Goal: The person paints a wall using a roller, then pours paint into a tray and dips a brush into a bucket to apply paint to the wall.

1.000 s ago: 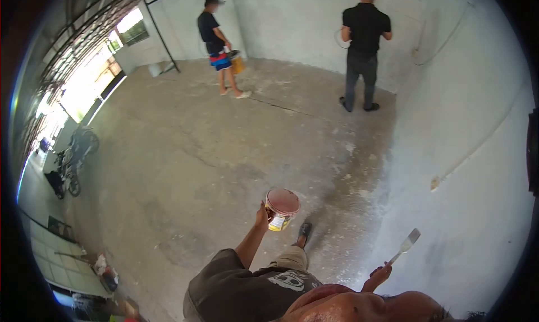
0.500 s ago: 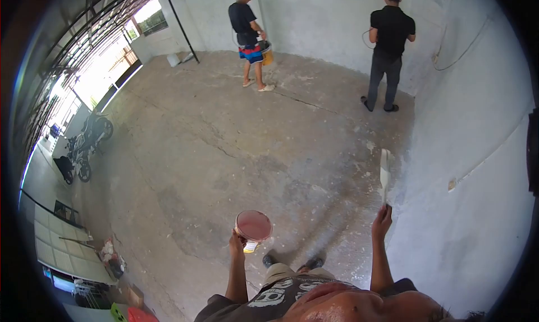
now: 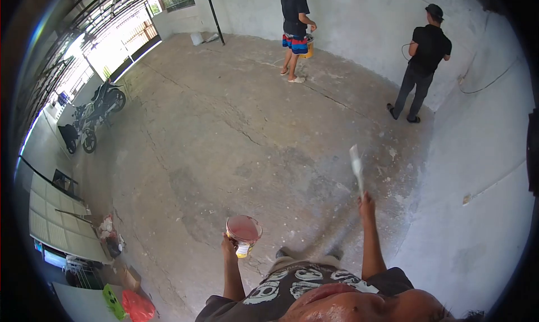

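My left hand [image 3: 229, 247] is closed on the side of a small paint bucket [image 3: 244, 231]. Its open top faces me, the inside is pinkish, and a white and yellow label shows on its outer wall. In my right hand [image 3: 366, 203], closed around the handle, is a white paintbrush [image 3: 356, 164], held out with its broad end pointing up and away from me. Neither the brush nor the bucket touches the wall.
A white wall [image 3: 477, 226] with a cable runs along my right. Ahead, one person [image 3: 296, 19] stands near a yellow bucket [image 3: 307, 48]; another person [image 3: 425, 55] faces the far wall. A motorcycle [image 3: 92, 114] stands left on the cracked concrete floor [image 3: 202, 153]. A red bag [image 3: 137, 305] lies lower left.
My view has turned left. My right hand has swung the paintbrush leftward, away from the right wall. The bucket in my left hand tilts slightly, showing more of its label.
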`<state>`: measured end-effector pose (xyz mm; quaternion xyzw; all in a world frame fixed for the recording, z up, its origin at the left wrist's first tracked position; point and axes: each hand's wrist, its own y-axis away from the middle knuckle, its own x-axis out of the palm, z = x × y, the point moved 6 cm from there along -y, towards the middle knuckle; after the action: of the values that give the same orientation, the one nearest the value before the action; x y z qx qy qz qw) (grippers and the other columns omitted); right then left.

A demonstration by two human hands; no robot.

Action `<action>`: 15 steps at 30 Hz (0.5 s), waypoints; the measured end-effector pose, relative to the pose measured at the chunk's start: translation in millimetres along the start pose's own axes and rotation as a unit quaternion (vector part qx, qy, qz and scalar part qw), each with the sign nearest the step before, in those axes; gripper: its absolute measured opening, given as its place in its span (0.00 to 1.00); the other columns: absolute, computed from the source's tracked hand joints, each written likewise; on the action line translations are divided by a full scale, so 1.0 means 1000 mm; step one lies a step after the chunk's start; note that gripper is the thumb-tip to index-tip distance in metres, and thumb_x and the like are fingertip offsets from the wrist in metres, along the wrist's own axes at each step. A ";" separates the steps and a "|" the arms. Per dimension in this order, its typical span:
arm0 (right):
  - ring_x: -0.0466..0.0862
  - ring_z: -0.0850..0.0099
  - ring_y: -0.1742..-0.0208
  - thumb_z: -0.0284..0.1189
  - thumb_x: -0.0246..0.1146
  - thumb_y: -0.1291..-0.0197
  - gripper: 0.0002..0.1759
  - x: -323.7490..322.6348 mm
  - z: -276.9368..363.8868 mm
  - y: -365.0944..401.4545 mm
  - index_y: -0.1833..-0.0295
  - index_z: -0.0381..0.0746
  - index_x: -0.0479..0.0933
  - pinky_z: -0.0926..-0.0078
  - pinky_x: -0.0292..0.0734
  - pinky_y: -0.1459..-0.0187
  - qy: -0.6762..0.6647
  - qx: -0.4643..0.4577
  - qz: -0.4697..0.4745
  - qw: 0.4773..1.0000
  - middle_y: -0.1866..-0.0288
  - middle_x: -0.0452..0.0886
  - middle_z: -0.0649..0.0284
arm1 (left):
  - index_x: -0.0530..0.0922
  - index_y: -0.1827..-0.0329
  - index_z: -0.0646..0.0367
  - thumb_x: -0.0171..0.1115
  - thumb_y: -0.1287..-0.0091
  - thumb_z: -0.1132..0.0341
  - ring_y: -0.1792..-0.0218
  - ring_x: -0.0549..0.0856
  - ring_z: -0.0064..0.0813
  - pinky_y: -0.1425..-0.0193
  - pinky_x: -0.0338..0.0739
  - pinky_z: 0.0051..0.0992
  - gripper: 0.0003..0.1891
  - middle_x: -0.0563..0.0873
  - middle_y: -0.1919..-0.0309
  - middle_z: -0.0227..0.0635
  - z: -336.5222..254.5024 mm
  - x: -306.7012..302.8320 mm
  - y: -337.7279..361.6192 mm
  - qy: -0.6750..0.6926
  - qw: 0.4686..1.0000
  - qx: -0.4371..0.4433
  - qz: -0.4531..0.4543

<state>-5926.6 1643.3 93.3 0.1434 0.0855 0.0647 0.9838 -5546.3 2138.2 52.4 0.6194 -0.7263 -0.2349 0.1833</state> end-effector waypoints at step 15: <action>0.79 0.48 0.51 0.36 0.54 0.37 0.17 0.029 -0.102 -0.197 0.57 0.30 0.75 0.54 0.73 0.50 0.332 -0.012 -0.080 0.940 0.56 0.80 0.43 | 0.68 0.74 0.49 0.42 0.29 0.38 0.81 0.70 0.16 0.77 0.61 0.19 0.26 0.70 0.83 0.22 -0.113 -0.072 -0.150 0.054 0.998 0.026 -0.027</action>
<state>-5897.1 1488.5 -64.7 0.0945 0.4178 0.0310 0.9031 -5349.7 2177.5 61.7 0.6549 -0.7046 -0.1868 0.1995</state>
